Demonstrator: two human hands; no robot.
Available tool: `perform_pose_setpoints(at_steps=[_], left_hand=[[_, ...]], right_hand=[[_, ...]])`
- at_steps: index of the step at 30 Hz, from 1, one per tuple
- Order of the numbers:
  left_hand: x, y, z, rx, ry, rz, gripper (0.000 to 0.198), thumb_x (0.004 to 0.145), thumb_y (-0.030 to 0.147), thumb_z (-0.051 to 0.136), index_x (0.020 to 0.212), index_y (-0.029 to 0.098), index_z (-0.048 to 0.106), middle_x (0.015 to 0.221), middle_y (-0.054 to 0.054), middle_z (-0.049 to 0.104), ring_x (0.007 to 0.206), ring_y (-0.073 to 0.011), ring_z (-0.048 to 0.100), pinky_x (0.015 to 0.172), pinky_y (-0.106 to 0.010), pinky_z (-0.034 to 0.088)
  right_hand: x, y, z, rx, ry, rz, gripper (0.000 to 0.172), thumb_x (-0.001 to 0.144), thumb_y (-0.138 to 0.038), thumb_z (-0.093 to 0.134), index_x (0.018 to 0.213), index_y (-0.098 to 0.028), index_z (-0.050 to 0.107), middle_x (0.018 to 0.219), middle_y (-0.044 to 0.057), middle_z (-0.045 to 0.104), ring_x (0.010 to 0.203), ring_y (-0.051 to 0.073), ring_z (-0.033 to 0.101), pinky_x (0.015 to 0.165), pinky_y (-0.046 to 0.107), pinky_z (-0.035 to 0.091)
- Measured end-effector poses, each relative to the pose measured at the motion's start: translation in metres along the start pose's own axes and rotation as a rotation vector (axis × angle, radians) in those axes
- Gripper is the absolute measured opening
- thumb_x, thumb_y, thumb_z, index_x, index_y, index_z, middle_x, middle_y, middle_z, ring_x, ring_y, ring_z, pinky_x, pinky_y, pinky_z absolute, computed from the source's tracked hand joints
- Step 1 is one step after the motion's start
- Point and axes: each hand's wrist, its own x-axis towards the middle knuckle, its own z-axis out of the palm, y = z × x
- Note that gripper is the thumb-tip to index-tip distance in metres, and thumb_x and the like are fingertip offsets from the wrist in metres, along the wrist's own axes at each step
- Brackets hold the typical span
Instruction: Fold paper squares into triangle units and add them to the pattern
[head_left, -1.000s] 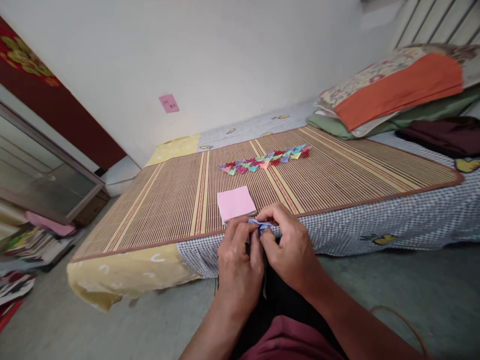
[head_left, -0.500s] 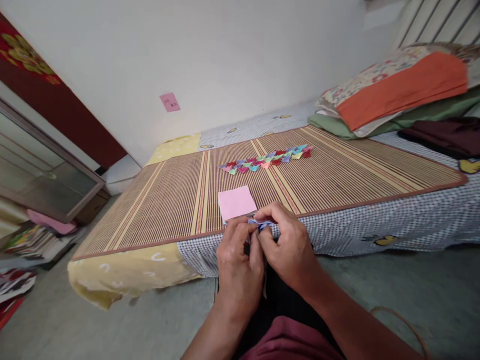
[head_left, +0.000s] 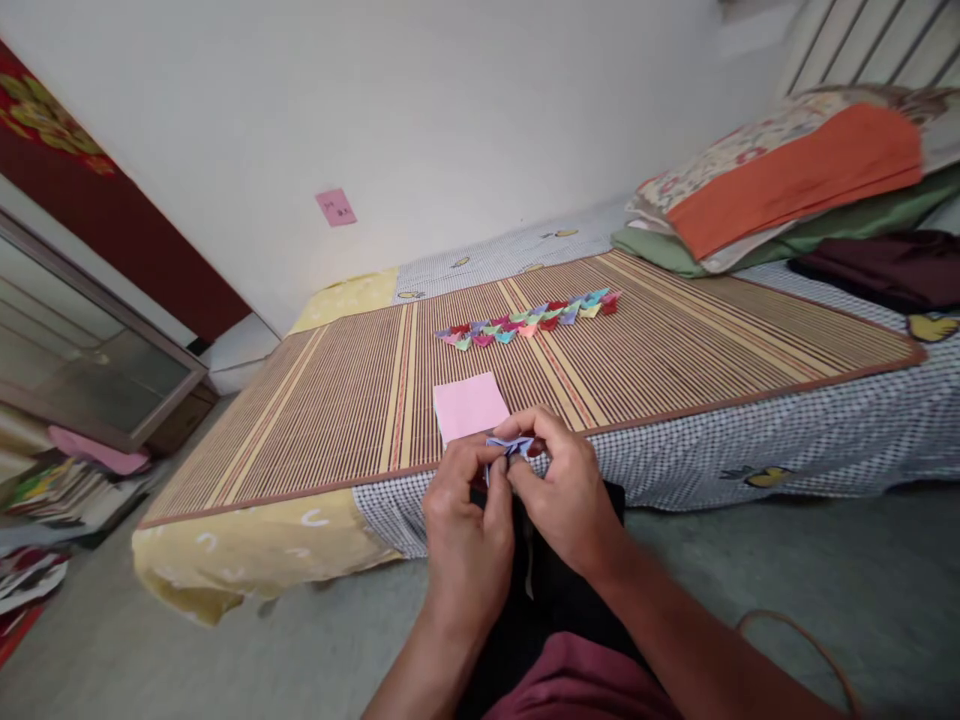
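Between my two hands is a small piece of folded blue-violet paper (head_left: 513,446), partly covered by the fingers. My left hand (head_left: 466,510) pinches its left side between thumb and fingers. On the other side, my right hand (head_left: 564,480) grips it with thumb and index finger. Just beyond the hands, a stack of pink square paper (head_left: 471,405) lies on the striped mat. Farther back, several small folded paper pieces (head_left: 528,322) in many colours stand in close rows.
A striped bamboo mat (head_left: 337,400) covers the bed, over a checked sheet (head_left: 697,440). Pillows and folded bedding (head_left: 795,190) are piled at the right. A pink note (head_left: 336,207) is stuck on the wall. Books (head_left: 67,495) lie low at the left.
Both hands have shifted slightly left with the folded paper, and more of its top now shows between the fingers. The stack and the rows of folded pieces stay put.
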Motion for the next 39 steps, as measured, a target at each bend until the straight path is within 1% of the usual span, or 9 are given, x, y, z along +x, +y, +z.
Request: perform_pose_setpoints(at_steps=[5, 10, 13, 16, 19, 24, 30, 34, 39], left_hand=[[0.001, 0.001, -0.002, -0.271, -0.023, -0.234, 0.007, 0.093, 0.019, 0.062, 0.093, 0.020, 0.069, 0.085, -0.002, 0.071, 0.078, -0.0172, 0.066, 0.075, -0.030, 0.052], [0.000, 0.004, -0.001, -0.261, 0.009, -0.222, 0.008, 0.094, 0.022, 0.062, 0.094, 0.021, 0.070, 0.088, -0.003, 0.072, 0.079, -0.0168, 0.067, 0.076, -0.029, 0.053], [-0.001, 0.004, -0.001, -0.234, 0.030, -0.168, 0.009, 0.095, 0.021, 0.061, 0.095, 0.022, 0.070, 0.090, -0.002, 0.072, 0.081, -0.0163, 0.067, 0.079, -0.029, 0.054], [-0.001, 0.003, 0.000, -0.236, 0.044, -0.112, 0.011, 0.095, 0.018, 0.061, 0.096, 0.022, 0.070, 0.091, -0.002, 0.071, 0.083, -0.0161, 0.068, 0.079, -0.029, 0.054], [0.000, 0.002, 0.000, -0.224, 0.044, -0.094, 0.011, 0.095, 0.017, 0.061, 0.096, 0.022, 0.071, 0.093, -0.003, 0.071, 0.085, -0.0165, 0.069, 0.081, -0.030, 0.055], [0.002, 0.001, -0.002, -0.263, 0.029, -0.146, 0.008, 0.092, 0.020, 0.065, 0.097, 0.020, 0.071, 0.093, -0.005, 0.073, 0.085, -0.0177, 0.069, 0.081, -0.032, 0.056], [0.006, -0.001, -0.007, -0.316, 0.046, -0.228, 0.005, 0.087, 0.022, 0.072, 0.092, 0.020, 0.071, 0.084, -0.002, 0.074, 0.078, -0.0156, 0.068, 0.074, -0.028, 0.055], [0.011, 0.001, -0.015, -0.177, -0.008, -0.153, 0.007, 0.092, 0.017, 0.066, 0.087, 0.020, 0.069, 0.079, 0.000, 0.071, 0.073, -0.0146, 0.067, 0.069, -0.027, 0.053], [0.014, 0.002, -0.019, 0.201, -0.048, 0.148, 0.016, 0.092, 0.006, 0.062, 0.085, 0.020, 0.067, 0.080, 0.000, 0.066, 0.074, -0.0145, 0.063, 0.070, -0.027, 0.049]], right_hand=[[-0.003, 0.000, 0.004, -0.105, 0.062, -0.114, 0.024, 0.079, -0.003, 0.050, 0.092, -0.019, 0.061, 0.093, 0.006, 0.063, 0.092, 0.022, 0.061, 0.081, 0.036, 0.048], [-0.002, 0.000, 0.004, -0.110, 0.096, -0.158, 0.021, 0.087, -0.006, 0.048, 0.097, -0.019, 0.060, 0.094, 0.007, 0.064, 0.093, 0.022, 0.062, 0.083, 0.038, 0.050], [-0.001, 0.002, 0.005, -0.028, 0.089, -0.082, 0.024, 0.084, -0.008, 0.052, 0.103, -0.019, 0.062, 0.100, 0.007, 0.067, 0.094, 0.021, 0.064, 0.081, 0.036, 0.053], [-0.001, 0.005, 0.007, 0.178, 0.044, 0.097, 0.036, 0.081, -0.011, 0.057, 0.115, -0.021, 0.062, 0.114, 0.008, 0.069, 0.099, 0.022, 0.067, 0.082, 0.036, 0.056], [-0.002, 0.008, 0.011, 0.368, 0.006, 0.228, 0.040, 0.078, -0.013, 0.058, 0.117, -0.022, 0.062, 0.117, 0.008, 0.070, 0.103, 0.021, 0.070, 0.087, 0.037, 0.058], [-0.003, 0.008, 0.014, 0.463, 0.027, 0.229, 0.037, 0.076, -0.011, 0.062, 0.112, -0.022, 0.063, 0.113, 0.007, 0.071, 0.104, 0.021, 0.072, 0.089, 0.035, 0.060], [-0.008, 0.005, 0.016, 0.384, 0.035, 0.184, 0.026, 0.082, -0.015, 0.063, 0.107, -0.021, 0.062, 0.101, 0.006, 0.072, 0.093, 0.021, 0.072, 0.083, 0.037, 0.060], [-0.008, 0.000, 0.011, 0.207, -0.008, 0.098, 0.019, 0.086, -0.015, 0.061, 0.104, -0.020, 0.064, 0.096, 0.005, 0.069, 0.084, 0.019, 0.067, 0.079, 0.036, 0.056], [-0.002, -0.001, 0.000, -0.054, 0.022, -0.090, 0.020, 0.085, -0.007, 0.054, 0.097, -0.020, 0.063, 0.096, 0.006, 0.063, 0.086, 0.020, 0.062, 0.077, 0.034, 0.052]])
